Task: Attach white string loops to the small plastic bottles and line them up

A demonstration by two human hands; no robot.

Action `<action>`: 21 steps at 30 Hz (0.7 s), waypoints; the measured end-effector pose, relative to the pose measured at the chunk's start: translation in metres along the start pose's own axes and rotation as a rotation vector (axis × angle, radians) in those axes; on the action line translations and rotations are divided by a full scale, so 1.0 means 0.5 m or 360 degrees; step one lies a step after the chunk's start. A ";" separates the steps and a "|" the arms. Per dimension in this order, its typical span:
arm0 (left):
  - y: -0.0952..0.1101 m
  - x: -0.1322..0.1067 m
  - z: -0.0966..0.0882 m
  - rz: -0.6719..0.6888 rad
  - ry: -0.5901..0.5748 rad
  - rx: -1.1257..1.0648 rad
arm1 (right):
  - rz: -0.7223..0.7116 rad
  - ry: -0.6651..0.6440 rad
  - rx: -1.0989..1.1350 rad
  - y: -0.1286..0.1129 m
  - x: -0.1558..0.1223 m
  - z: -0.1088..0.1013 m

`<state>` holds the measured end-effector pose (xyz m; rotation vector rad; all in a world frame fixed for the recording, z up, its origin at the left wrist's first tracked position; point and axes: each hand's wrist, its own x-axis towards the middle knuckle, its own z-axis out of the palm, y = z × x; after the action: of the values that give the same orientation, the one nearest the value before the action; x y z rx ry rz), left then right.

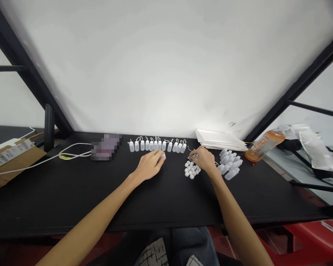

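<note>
Inspection of the black worktop (pixel 72 199), left to right. A cardboard carton (pixel 12 159) lies at the left end, overhanging the near corner, and a white cable (pixel 44 163) runs from it along the rear half of the surface, apparently routed clear of the working area. A blurred object (pixel 106 147) sits near the rear edge; its nature cannot be determined. To its right, small white bottles (pixel 157 145) stand upright in a close single row parallel to the rear edge, each with a thin white loop rising from its top. The orderly line appears to keep them separated from the loose stock and easy to count. The left hand (pixel 150 165) rests just in front of the row, fingers curled and narrowly closed on a small white piece (pixel 162 156). A compact cluster of white caps (pixel 192 170) lies farther right, placed within easy reach between the hands. The right hand (pixel 203 159) sits just behind that cluster, fingertips pinched on a looped white piece (pixel 192 156), its exact form too small to confirm. Beyond it, white bottles (pixel 229 164) lie grouped on their sides, apart from the upright row. A stack of white trays (pixel 219 139) occupies the rear edge, an orange drink bottle (pixel 265 145) lies tilted near the right end, and a plastic bag (pixel 313 146) lies beyond it, all outside the hands' immediate area.
</note>
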<state>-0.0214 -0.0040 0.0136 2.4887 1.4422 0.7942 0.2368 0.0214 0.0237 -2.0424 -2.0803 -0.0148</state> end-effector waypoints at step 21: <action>0.027 -0.012 0.024 0.0118 -0.0106 0.0049 | 0.0250 0.0585 0.0804 0.002 0.002 -0.020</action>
<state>-0.0074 -0.0147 0.0067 2.5794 1.3577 0.6995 0.2395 0.0210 0.0333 -1.7288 -1.5113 0.1371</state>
